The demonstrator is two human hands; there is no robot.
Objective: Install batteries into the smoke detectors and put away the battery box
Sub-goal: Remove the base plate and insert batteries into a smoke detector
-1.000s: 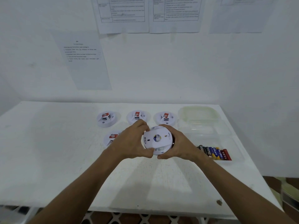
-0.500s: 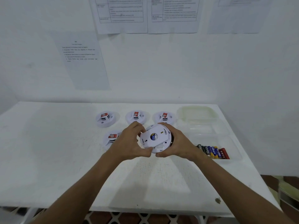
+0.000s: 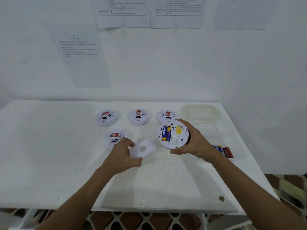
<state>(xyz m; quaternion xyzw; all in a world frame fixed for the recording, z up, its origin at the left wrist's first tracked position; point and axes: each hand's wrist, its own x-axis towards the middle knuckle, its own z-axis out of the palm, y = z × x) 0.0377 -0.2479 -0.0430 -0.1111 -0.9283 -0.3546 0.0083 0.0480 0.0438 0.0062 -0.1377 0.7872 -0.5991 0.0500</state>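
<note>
My right hand (image 3: 197, 143) grips a round white smoke detector (image 3: 172, 136) tilted toward me with its back uncovered; a blue and yellow battery (image 3: 166, 133) sits in its compartment beside a yellow label. My left hand (image 3: 122, 155) holds the detached white back plate (image 3: 142, 149) with a round hole, just above the table. Several loose batteries (image 3: 222, 150) lie in the clear battery box (image 3: 221, 135) right of my right hand, partly hidden by my wrist.
Three detectors stand in a back row: (image 3: 106, 117), (image 3: 138, 117), (image 3: 166, 116). A fourth detector (image 3: 114, 138) lies by my left hand. The box's pale lid (image 3: 201, 112) rests at the back right. The white table (image 3: 49, 146) meets a wall with taped papers.
Both hands held the closed detector together; now the back plate has come off in my left hand, which moved left and down, and the battery compartment is exposed in my right hand.
</note>
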